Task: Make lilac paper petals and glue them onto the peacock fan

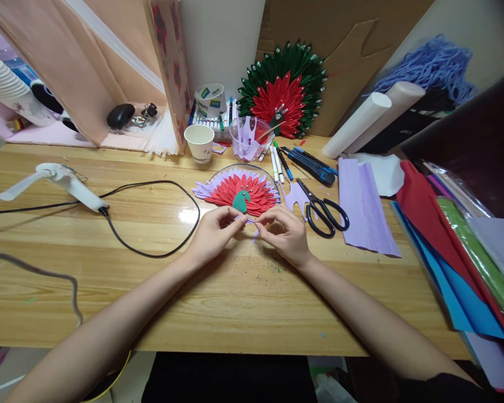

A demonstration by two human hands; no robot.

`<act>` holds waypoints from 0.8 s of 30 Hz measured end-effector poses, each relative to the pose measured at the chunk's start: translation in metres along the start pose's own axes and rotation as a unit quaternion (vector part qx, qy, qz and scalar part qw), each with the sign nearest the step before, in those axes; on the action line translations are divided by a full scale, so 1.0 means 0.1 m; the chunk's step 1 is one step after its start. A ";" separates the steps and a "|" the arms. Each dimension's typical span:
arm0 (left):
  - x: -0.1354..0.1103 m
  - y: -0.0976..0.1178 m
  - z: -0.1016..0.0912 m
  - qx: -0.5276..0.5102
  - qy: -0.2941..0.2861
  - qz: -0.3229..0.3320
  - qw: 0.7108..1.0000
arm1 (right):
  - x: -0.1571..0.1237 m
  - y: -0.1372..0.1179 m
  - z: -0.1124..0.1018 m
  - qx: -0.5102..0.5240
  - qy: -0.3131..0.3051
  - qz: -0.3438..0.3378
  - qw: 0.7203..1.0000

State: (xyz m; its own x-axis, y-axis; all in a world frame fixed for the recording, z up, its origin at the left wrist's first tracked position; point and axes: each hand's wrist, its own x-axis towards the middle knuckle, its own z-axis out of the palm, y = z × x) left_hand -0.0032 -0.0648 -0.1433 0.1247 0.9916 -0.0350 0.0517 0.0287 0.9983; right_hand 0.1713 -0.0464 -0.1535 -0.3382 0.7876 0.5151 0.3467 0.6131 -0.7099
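Note:
My left hand (213,230) and my right hand (286,232) meet at the middle of the wooden table (151,291). Both pinch a small strip of purple paper (248,222) between their fingertips. Just beyond the fingers lies a round paper peacock craft (239,190) with red and lilac petals and a teal bird shape at its front. Black scissors (324,210) lie right of my right hand, on a lilac paper cutout.
A white glue gun (67,182) with a black cable lies at the left. A paper cup (199,143), a plastic cup of purple pieces (248,140), markers, utility knives, a lilac sheet (363,204), coloured sheets (453,263) and a finished green-red craft (283,92) ring the work area.

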 end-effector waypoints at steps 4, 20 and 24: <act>0.00 0.02 -0.01 0.003 0.006 -0.002 1.000 | -0.01 0.00 0.00 -0.001 0.011 0.014 1.000; 0.01 0.00 -0.01 -0.004 -0.002 -0.002 1.000 | 0.00 0.00 0.00 0.000 -0.004 0.011 1.000; 0.01 0.00 0.00 -0.005 -0.005 -0.007 1.000 | 0.00 0.00 0.00 -0.003 -0.002 0.001 1.000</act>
State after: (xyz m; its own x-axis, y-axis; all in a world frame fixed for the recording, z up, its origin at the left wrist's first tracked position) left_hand -0.0036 -0.0642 -0.1438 0.1337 0.9898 -0.0484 0.0427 0.0431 0.9982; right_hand 0.1713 -0.0461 -0.1533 -0.3414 0.7885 0.5115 0.3524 0.6119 -0.7080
